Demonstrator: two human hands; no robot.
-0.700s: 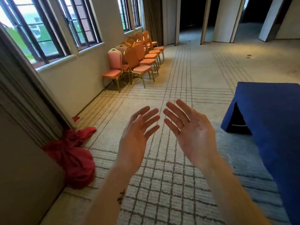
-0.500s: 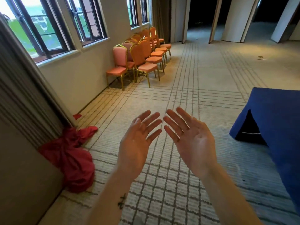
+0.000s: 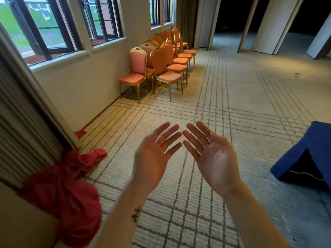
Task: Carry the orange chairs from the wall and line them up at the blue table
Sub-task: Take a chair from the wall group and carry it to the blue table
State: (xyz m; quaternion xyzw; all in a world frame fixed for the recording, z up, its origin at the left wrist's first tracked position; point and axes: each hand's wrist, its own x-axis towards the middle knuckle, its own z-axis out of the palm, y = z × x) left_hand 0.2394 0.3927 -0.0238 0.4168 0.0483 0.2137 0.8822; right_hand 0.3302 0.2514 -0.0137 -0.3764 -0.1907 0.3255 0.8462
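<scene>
Several orange chairs with gold frames stand in two rows along the window wall, ahead and to the left. The nearest two are a wall-side orange chair (image 3: 133, 78) and an outer orange chair (image 3: 168, 76). A corner of the blue table (image 3: 317, 140) shows at the right edge. My left hand (image 3: 154, 156) and my right hand (image 3: 213, 154) are raised in front of me, palms up, fingers spread, holding nothing. Both hands are well short of the chairs, with bare carpet between.
A red cloth bundle (image 3: 66, 192) lies on the floor at the lower left, beside a folded partition (image 3: 23, 133). Windows line the left wall. White partition panels (image 3: 265, 24) and dark openings stand at the far end. Patterned carpet covers the floor.
The view has advanced toward the chairs, which look larger and nearer. The blue table has slid toward the right edge. My hands hold the same open pose.
</scene>
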